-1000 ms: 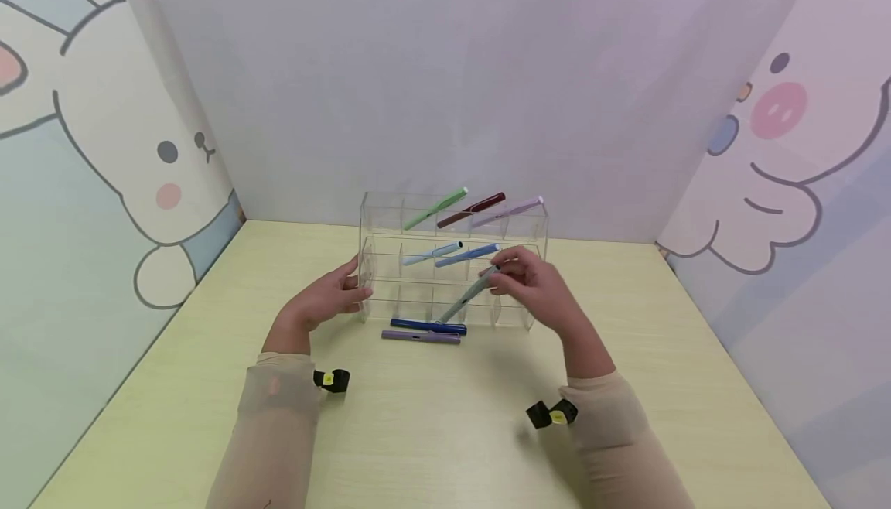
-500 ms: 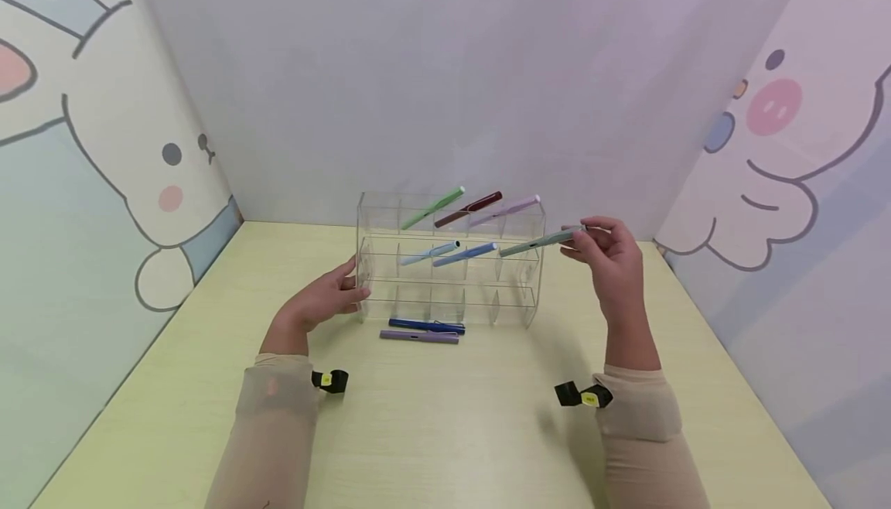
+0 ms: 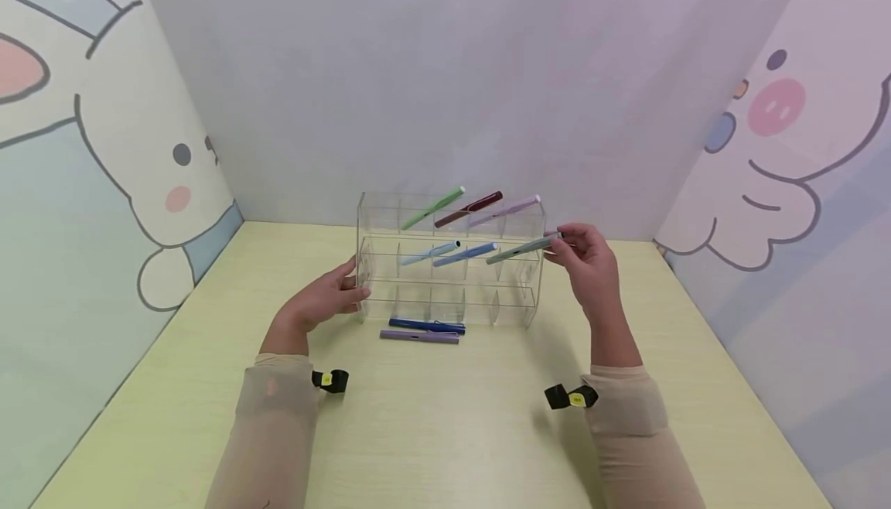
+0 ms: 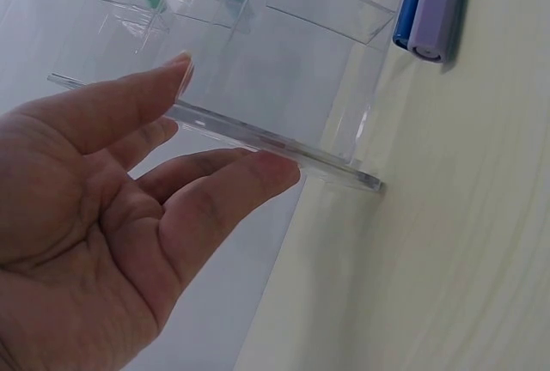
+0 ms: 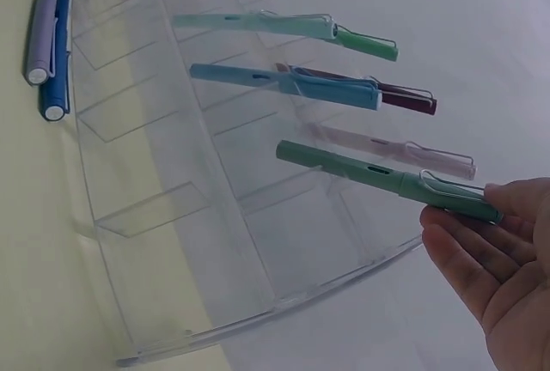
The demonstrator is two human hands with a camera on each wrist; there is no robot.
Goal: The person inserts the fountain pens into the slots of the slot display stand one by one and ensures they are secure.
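A clear acrylic pen rack (image 3: 445,292) with three tiers stands on the table. My left hand (image 3: 323,300) grips its left side panel, thumb inside and fingers outside, as the left wrist view shows. With my right hand (image 3: 588,265) I pinch a grey-green pen (image 5: 387,180) by its clipped cap end, its other end over the right part of the middle tier. That tier also bears a light blue pen (image 3: 430,253) and a blue pen (image 3: 465,254). On the top tier lie a green pen (image 3: 433,208), a dark red pen (image 3: 469,210) and a lilac pen (image 3: 505,210).
On the table in front of the rack lie a dark blue pen (image 3: 426,326) and a purple pen (image 3: 419,336), side by side. A grey wall panel (image 3: 445,91) rises behind, with cartoon-printed panels on both sides.
My right hand lifted the grey-green pen from low at the rack's front, carried it up and right, then brought it slightly back left over the middle tier. The left hand stayed put.
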